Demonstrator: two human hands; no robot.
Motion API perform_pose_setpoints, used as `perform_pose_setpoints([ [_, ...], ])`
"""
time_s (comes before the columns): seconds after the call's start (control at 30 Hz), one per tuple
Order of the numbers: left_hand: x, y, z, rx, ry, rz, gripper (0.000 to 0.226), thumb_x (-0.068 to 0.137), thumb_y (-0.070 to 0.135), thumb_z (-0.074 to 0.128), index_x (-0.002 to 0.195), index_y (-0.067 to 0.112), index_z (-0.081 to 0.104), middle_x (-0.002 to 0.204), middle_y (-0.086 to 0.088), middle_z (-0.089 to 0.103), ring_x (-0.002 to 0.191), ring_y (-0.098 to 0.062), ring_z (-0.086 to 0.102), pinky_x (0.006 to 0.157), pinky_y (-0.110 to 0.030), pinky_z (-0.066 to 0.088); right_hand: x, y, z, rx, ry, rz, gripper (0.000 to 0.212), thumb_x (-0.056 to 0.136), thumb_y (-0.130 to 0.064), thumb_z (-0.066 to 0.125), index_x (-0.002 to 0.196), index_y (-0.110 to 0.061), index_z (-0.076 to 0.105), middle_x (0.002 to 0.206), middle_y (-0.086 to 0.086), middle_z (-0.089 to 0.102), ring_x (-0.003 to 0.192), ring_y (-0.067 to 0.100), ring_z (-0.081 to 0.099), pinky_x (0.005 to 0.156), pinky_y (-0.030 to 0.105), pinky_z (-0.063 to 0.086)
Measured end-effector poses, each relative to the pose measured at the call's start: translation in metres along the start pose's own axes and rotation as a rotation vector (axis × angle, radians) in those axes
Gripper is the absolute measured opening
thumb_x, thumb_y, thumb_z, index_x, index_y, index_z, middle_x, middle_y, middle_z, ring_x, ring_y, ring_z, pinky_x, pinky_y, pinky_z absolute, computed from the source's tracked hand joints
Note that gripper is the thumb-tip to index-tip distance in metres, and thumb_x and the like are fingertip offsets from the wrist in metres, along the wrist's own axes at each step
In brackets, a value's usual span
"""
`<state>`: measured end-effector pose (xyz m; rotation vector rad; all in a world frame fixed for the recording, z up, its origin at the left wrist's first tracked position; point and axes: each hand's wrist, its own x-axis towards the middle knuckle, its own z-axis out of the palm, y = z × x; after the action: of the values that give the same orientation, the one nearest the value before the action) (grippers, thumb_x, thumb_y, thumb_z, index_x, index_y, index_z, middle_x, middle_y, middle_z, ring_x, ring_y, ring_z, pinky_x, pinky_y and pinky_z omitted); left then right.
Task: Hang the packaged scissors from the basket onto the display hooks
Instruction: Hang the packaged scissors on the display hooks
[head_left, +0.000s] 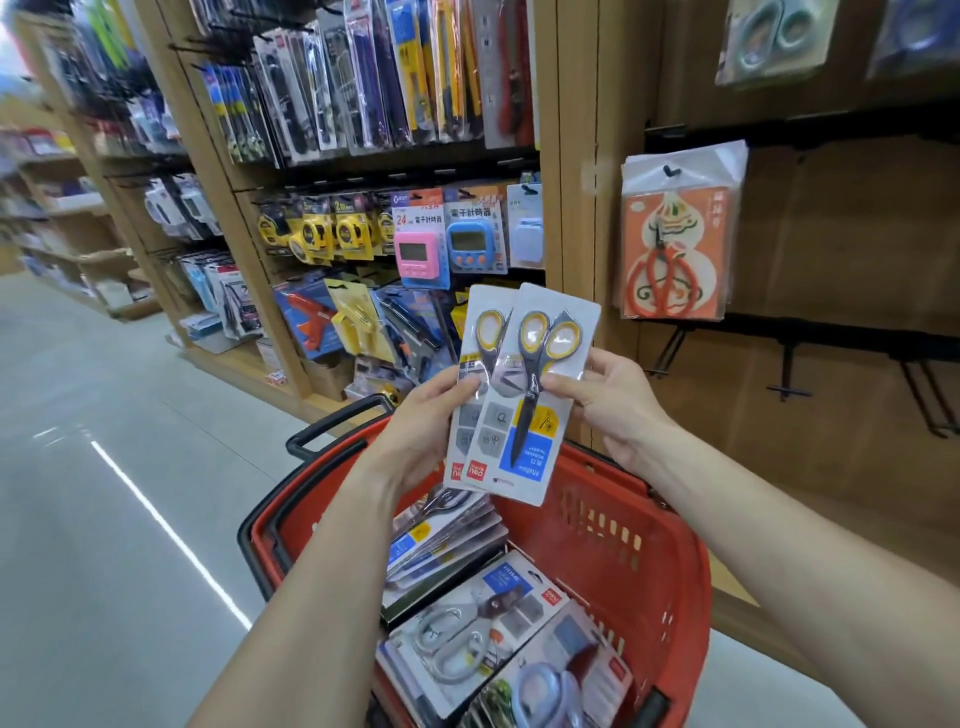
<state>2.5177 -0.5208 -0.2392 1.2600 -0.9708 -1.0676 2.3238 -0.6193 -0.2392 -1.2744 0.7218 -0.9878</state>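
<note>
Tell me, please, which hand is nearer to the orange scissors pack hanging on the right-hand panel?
Right. The right hand is below-left of the orange scissors pack; the left hand is further left.

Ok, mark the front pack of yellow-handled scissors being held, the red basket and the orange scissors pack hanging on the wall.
front scissors pack (537, 410): head view, on the dark blade.
red basket (631, 551): head view, inner right wall.
orange scissors pack (675, 249): head view, middle of the card.

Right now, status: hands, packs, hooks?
Both hands, left and right, grip two yellow-handled scissor packs above the red basket. Neither hung yet. Empty hooks to the right, nothing in between.
</note>
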Motion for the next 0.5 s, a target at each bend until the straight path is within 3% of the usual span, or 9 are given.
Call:
perform_pose_setpoints([
  [0.17, -0.003, 0.005, 0.001, 0.005, 0.042, 0.054, 0.027, 0.109, 0.022, 0.055, 0.124, 0.005, 0.07, 0.121, -0.019, 0.076, 0.104, -0.03, 0.074, 0.086, -0.043, 0.063, 0.003, -0.005, 0.001, 0.05, 0.052, -0.032, 0.02, 0.096, -0.001, 0.068, 0.115, -0.004, 0.072, 0.106, 0.01, 0.079, 0.091, 0.019, 0.076, 0.071, 0.027, 0.058],
  [0.3, -0.004, 0.002, -0.004, -0.03, 0.11, 0.069, 0.028, 0.108, 0.022, 0.056, 0.125, 0.003, 0.07, 0.123, -0.022, 0.074, 0.11, -0.035, 0.074, 0.094, -0.048, 0.062, 0.008, -0.012, -0.012, 0.107, 0.144, -0.034, 0.019, 0.098, -0.003, 0.066, 0.115, 0.001, 0.072, 0.108, 0.014, 0.078, 0.09, 0.025, 0.074, 0.082, 0.039, 0.062],
  [0.4, -0.005, -0.001, -0.009, -0.028, 0.114, 0.061, 0.03, 0.107, 0.023, 0.058, 0.126, 0.002, 0.07, 0.124, -0.023, 0.074, 0.111, -0.036, 0.073, 0.096, -0.05, 0.061, 0.006, -0.017, -0.021, 0.176, 0.142, 0.008, 0.017, 0.101, -0.006, 0.063, 0.114, -0.001, 0.073, 0.102, 0.013, 0.079, 0.083, 0.023, 0.076, 0.079, 0.038, 0.064],
  [0.5, -0.004, -0.002, -0.006, -0.044, 0.101, 0.045, 0.031, 0.107, 0.023, 0.059, 0.126, 0.001, 0.069, 0.123, -0.023, 0.074, 0.106, -0.033, 0.074, 0.093, -0.048, 0.062, 0.004, -0.015, -0.022, 0.19, 0.108, 0.032, 0.017, 0.101, -0.008, 0.063, 0.114, -0.002, 0.073, 0.105, 0.016, 0.079, 0.09, 0.028, 0.077, 0.082, 0.043, 0.063],
])
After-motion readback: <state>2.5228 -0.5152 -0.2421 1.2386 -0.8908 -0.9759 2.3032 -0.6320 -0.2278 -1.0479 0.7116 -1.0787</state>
